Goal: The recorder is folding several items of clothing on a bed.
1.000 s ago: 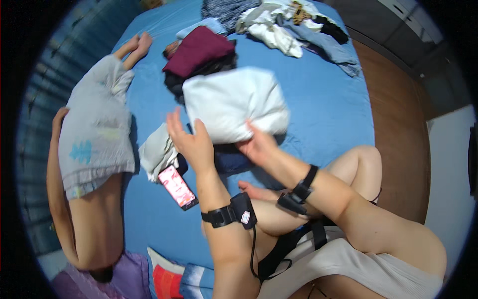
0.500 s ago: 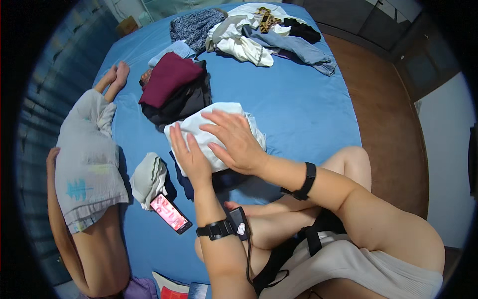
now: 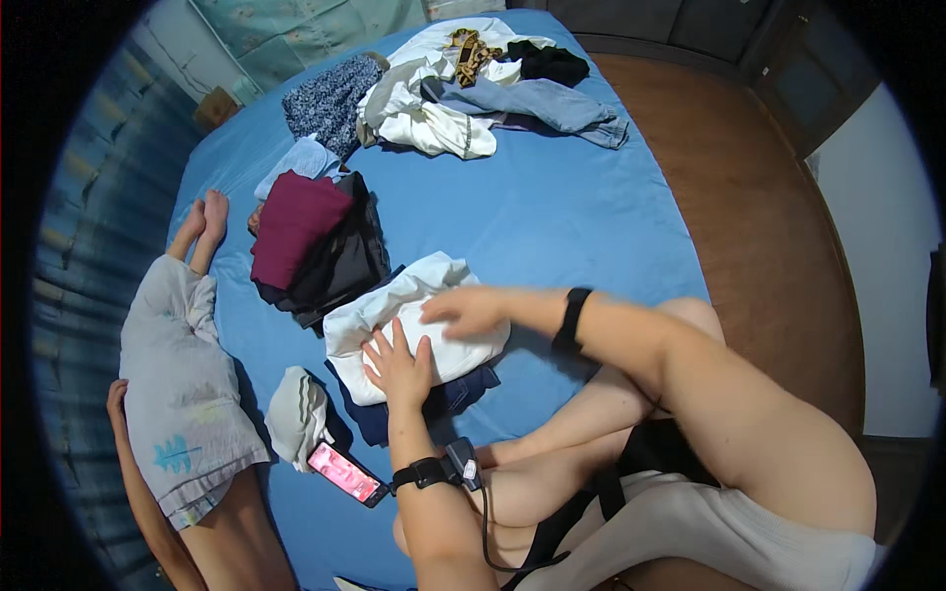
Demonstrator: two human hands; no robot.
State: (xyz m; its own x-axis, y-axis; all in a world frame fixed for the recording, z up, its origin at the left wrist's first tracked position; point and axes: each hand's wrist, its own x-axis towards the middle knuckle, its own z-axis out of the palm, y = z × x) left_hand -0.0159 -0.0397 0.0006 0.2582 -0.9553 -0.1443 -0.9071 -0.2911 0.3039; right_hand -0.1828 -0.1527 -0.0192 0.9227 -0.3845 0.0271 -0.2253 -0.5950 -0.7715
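Note:
A folded white garment (image 3: pixel 347 340) lies on top of a folded dark-blue garment (image 3: pixel 455 396) on the bed, right in front of me. My left hand (image 3: pixel 398 370) rests on the white cloth with its fingers spread. Above the right part of the same cloth is my right hand (image 3: pixel 467 312), slightly blurred, its fingers stretched toward the left; I cannot tell if it touches the fabric. Neither hand grips anything.
Beyond is a stack with a maroon garment (image 3: pixel 301 229) over black ones. A heap of white clothes and jeans (image 3: pixel 552 106) covers the far end. A lit phone (image 3: pixel 345 473) and grey-white cloth bundle (image 3: pixel 296 419) lie left. Another person in grey shorts (image 3: pixel 192 394) lies along the left edge.
My hands have come down toward the white garment. The left now lies flat on it; the right has swung to point leftward. The view has shifted, so the bed's contents sit lower and farther left.

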